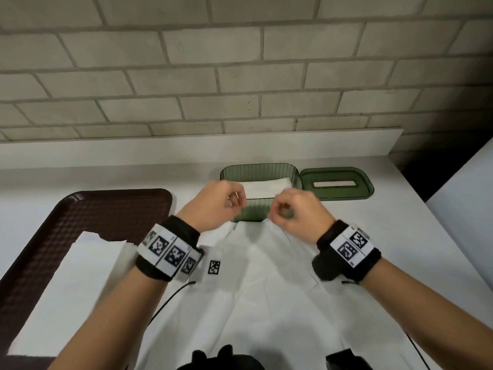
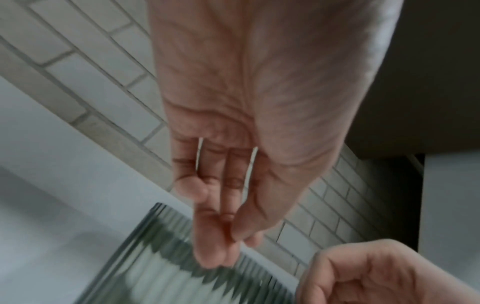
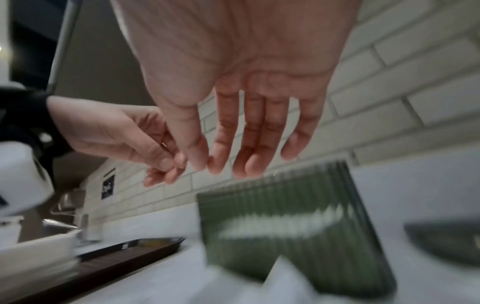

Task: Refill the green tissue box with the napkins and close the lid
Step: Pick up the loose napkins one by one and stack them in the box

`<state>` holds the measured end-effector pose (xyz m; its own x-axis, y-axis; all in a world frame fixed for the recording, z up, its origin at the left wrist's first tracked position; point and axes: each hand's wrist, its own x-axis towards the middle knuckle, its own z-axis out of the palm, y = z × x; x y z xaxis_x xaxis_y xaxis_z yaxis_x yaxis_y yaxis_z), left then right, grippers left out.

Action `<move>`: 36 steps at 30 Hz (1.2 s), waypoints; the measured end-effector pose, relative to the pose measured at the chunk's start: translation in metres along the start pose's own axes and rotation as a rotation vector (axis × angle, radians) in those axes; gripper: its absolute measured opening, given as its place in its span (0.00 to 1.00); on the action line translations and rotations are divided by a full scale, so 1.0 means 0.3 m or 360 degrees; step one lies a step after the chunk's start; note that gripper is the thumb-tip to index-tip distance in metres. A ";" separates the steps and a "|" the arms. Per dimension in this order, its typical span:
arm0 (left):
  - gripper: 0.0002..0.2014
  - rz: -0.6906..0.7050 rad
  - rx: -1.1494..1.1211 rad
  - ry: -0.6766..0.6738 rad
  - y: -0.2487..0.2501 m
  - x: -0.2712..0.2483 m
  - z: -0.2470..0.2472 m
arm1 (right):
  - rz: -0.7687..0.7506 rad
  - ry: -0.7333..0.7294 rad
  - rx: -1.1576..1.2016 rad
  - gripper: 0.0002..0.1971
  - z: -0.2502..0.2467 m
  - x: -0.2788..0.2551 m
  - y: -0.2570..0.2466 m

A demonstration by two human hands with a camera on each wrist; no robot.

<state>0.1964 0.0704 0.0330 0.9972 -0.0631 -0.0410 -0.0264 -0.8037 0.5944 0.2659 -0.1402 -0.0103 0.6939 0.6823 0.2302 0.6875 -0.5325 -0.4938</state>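
The green ribbed tissue box (image 1: pixel 294 180) (image 2: pixel 168 277) (image 3: pixel 285 226) stands open at the back of the table, with folded white napkins (image 1: pixel 266 186) inside. Its slotted green lid (image 1: pixel 337 184) (image 3: pixel 446 240) lies flat to the right of it. A large white napkin sheet (image 1: pixel 266 289) (image 3: pixel 280 277) is spread in front of the box. My left hand (image 1: pixel 236 202) (image 2: pixel 233 236) (image 3: pixel 166 164) and right hand (image 1: pixel 280 212) (image 3: pixel 221 162) (image 2: pixel 363 277) hover side by side above the box's near wall. Their fingers are loose, thumbs near the fingertips, and hold nothing I can see.
A dark brown tray (image 1: pixel 53 236) (image 3: pixel 116 259) at the left holds another white napkin (image 1: pixel 66 276). A brick wall with a white ledge (image 1: pixel 186 148) runs behind the box. The table's edge (image 1: pixel 453 236) falls away at the right. White dishes (image 3: pixel 39 246) stand far left.
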 end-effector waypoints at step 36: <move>0.11 0.0374 -0.0157 0.0632 0.020 -0.092 -0.074 | -0.0221 0.0027 0.0101 0.20 -0.008 0.062 -0.194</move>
<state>0.1704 0.0803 0.0554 0.9152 0.0097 0.4028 -0.2673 -0.7334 0.6250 0.2393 -0.0978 0.0247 0.5968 0.7383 0.3142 0.7626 -0.4002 -0.5081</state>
